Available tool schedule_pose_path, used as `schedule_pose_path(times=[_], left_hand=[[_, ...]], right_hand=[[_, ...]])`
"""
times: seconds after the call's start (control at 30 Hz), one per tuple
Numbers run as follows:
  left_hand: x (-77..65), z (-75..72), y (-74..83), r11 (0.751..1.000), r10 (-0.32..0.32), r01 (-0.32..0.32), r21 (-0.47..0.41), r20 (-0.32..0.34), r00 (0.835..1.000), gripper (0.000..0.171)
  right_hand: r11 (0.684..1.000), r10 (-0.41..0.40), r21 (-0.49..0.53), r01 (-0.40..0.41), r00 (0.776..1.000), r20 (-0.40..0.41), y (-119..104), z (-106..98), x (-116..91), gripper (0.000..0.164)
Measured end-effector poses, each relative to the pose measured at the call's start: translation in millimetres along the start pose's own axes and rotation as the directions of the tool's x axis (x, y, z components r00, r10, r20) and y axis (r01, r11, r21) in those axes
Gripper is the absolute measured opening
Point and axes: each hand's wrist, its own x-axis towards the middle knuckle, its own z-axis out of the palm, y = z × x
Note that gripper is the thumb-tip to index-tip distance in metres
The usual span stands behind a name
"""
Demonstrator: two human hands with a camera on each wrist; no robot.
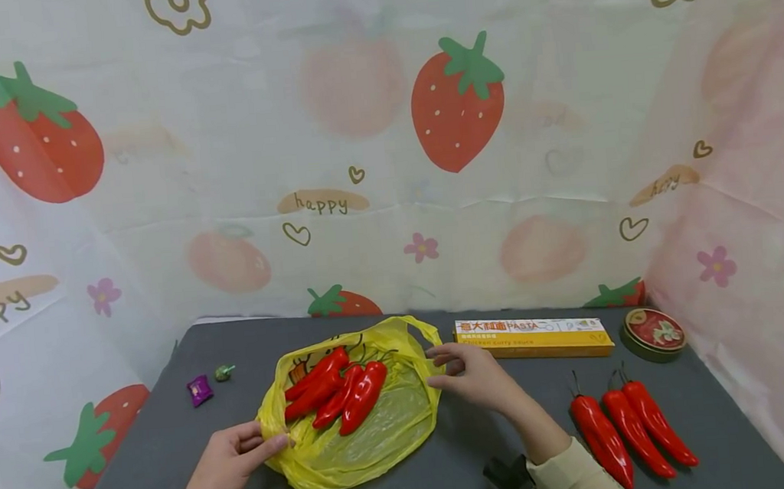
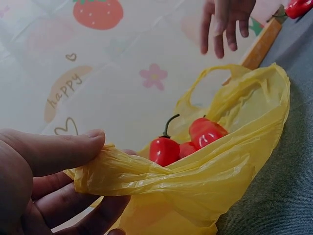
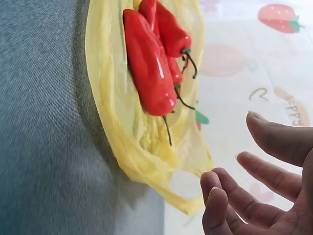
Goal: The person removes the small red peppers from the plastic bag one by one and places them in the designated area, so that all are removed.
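Note:
A yellow plastic bag (image 1: 381, 460) lies with its mouth spread wide on the grey table. Several glossy red peppers (image 1: 365, 398) with dark stems rest inside it, towards the left. My left hand (image 1: 224, 466) pinches the bag's left rim; the left wrist view shows the yellow film (image 2: 122, 171) between thumb and fingers. At the opposite side, my right hand (image 1: 474, 376) is beside the bag's handle loop. Its fingers are loosely bent and spread in the right wrist view, with fingertips (image 3: 210, 181) right by the handle (image 3: 186, 204) and nothing gripped.
Three more red peppers (image 1: 635, 429) lie at the right of the table (image 1: 234, 341). Behind them are a yellow-and-white pasta box (image 1: 534, 338) and a round tin (image 1: 655, 333). A purple wrapped sweet (image 1: 199, 391) and a small green item (image 1: 224, 373) sit at left. A strawberry-print curtain (image 1: 379, 261) encloses the table.

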Motion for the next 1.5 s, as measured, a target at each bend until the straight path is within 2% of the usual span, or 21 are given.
schedule_pose_path(times=[0.2, 0.43, 0.73, 1.1, 1.5], left_hand=[[1.5, 0.1, -1.4, 1.000, 0.002, -0.002, 0.017, 0.000, 1.000, 0.050], [1.9, 0.2, -1.0, 1.000, -0.007, 0.007, -0.002, 0.009, 1.000, 0.054], [-1.6, 1.5, 2.3, 1.000, -0.002, 0.002, -0.012, 0.006, 1.000, 0.050], [-0.6, 0.7, 2.1, 1.000, -0.005, 0.005, -0.004, 0.005, 1.000, 0.051], [-0.1, -0.7, 0.3, 1.000, -0.003, 0.003, 0.004, 0.010, 1.000, 0.052]], right_hand=[[0.999, -0.023, 0.029, 0.022, 0.999, 0.032, -4.8, 11.7, 13.2, 0.043], [0.998, -0.042, 0.052, 0.038, 0.996, 0.081, -14.9, 24.0, 28.1, 0.041], [0.998, -0.044, 0.047, 0.038, 0.992, 0.122, -14.1, 42.1, 44.2, 0.048], [0.996, 0.051, 0.071, -0.061, 0.989, 0.141, -16.2, 56.9, 59.4, 0.049], [0.990, 0.096, 0.092, -0.108, 0.986, 0.134, -15.5, 72.7, 71.0, 0.048]])
